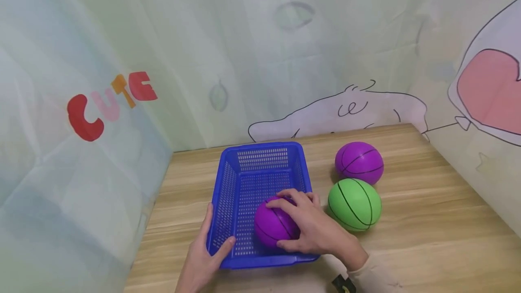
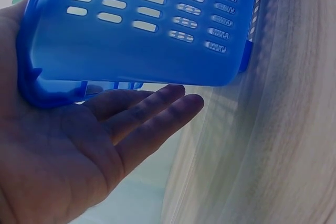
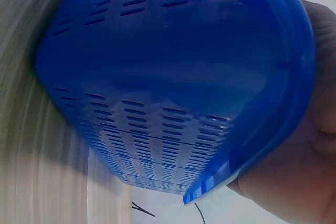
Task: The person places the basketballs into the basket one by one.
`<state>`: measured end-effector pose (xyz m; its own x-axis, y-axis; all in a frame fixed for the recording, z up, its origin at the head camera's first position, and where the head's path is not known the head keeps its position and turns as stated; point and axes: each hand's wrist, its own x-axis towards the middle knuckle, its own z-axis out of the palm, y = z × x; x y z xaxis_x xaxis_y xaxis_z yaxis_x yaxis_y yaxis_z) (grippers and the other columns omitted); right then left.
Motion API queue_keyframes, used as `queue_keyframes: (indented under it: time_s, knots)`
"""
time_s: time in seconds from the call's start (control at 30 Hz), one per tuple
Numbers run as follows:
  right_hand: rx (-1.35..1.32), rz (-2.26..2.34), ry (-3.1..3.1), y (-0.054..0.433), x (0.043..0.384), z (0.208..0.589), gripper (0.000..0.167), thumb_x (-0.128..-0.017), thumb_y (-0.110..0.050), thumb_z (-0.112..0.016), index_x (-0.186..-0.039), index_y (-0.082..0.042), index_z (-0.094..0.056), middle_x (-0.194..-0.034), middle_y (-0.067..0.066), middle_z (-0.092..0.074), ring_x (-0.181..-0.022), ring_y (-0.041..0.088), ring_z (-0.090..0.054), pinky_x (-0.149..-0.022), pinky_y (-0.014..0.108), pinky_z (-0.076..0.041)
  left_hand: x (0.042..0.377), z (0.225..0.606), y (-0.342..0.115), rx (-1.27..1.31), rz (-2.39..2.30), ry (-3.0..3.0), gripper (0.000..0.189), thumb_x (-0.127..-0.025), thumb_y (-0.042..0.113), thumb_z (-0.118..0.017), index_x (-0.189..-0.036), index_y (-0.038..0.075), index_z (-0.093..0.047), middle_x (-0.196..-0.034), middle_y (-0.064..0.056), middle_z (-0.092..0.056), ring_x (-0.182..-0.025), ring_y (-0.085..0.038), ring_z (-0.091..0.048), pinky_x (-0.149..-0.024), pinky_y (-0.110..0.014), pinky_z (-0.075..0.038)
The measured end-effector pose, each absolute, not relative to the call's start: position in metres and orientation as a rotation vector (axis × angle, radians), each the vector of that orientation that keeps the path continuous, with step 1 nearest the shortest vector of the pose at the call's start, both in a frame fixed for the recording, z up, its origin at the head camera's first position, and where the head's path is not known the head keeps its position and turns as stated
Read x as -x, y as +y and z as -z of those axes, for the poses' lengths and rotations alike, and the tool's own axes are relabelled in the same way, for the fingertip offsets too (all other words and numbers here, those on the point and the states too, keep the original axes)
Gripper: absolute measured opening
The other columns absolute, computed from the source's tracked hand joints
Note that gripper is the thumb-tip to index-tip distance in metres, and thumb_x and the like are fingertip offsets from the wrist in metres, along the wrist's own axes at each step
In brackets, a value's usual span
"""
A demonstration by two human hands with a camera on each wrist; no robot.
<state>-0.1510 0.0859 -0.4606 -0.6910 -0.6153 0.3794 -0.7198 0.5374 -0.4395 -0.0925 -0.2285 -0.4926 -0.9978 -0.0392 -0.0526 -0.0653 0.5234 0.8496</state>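
In the head view, a blue plastic basket point(image 1: 240, 263) with slotted walls stands on the wooden table. My left hand point(image 1: 203, 250) holds its near left corner, thumb over the rim and fingers along the outside. The left wrist view shows those fingers point(image 2: 157, 124) stretched out beside the slotted wall. Inside the basket's near right part is a purple ball point(image 1: 272, 225) with black lines, gripped from above by my right hand point(image 1: 311, 227), fingers spread over it. From the right wrist, the basket wall point(image 3: 184, 61) hides the ball.
To the right of the basket, a green ball point(image 1: 354, 205) lies on the table point(image 1: 431, 220), with another purple ball point(image 1: 359, 163) just behind it. Printed curtains point(image 1: 260, 67) close off the back and both sides. A black item point(image 1: 343, 284) shows near the right sleeve.
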Motion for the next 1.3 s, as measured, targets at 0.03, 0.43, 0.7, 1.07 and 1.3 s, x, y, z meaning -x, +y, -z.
queue_keyframes:
  time_s: [0.03,0.43,0.7,1.07,1.3]
  knots:
    - [-1.133,-0.872,-2.603,0.087,0.151,0.460,0.080,-0.081,-0.044,-0.098,-0.152,-0.032,-0.063,-0.153,0.003,-0.056,-0.139,0.022,-0.059,-0.106,0.055,-0.036,0.093,0.493,-0.228,0.095,-1.519,2.716,0.109,-0.103,0.051,-0.078,-0.181,0.021,-0.008,-0.185,-0.015,-0.019,-0.166,-0.045,-0.030,-0.134,-0.065,-0.028]
    - [-1.065,-0.874,-2.654,0.092,0.147,0.452,0.071,-0.089,-0.046,-0.090,-0.153,-0.032,-0.063,-0.148,-0.003,-0.058,-0.139,0.020,-0.059,-0.113,0.058,-0.037,0.095,0.494,-0.228,0.093,-1.537,2.708,0.109,-0.103,0.052,-0.078,-0.181,0.023,-0.008,-0.184,-0.016,-0.021,-0.164,-0.046,-0.032,-0.133,-0.066,-0.029]
    - [-1.042,-0.890,-2.651,0.093,0.147,0.449,0.069,-0.089,-0.043,-0.090,-0.151,-0.031,-0.065,-0.150,-0.003,-0.058,-0.142,0.018,-0.056,-0.113,0.061,-0.038,0.096,0.493,-0.228,0.101,-1.536,2.692,0.110,-0.102,0.053,-0.078,-0.181,0.024,-0.008,-0.185,-0.015,-0.020,-0.165,-0.046,-0.031,-0.133,-0.066,-0.029]
    - [-0.954,-1.013,-2.622,0.113,0.144,0.431,0.083,-0.090,-0.039,-0.091,-0.163,-0.032,-0.053,-0.163,0.003,-0.049,-0.150,0.025,-0.053,-0.115,0.066,-0.040,0.095,0.492,-0.228,0.090,-1.534,2.699,0.110,-0.102,0.053,-0.078,-0.181,0.023,-0.009,-0.185,-0.015,-0.021,-0.165,-0.046,-0.032,-0.132,-0.067,-0.029]
    - [-0.887,-1.062,-2.511,0.136,0.144,0.412,0.090,-0.091,-0.031,-0.093,-0.168,-0.031,-0.046,-0.164,0.006,-0.046,-0.148,0.027,-0.052,-0.111,0.064,-0.052,0.093,0.492,-0.229,0.077,-1.547,2.703,0.109,-0.102,0.052,-0.078,-0.181,0.023,-0.009,-0.185,-0.016,-0.020,-0.165,-0.047,-0.032,-0.132,-0.067,-0.029]
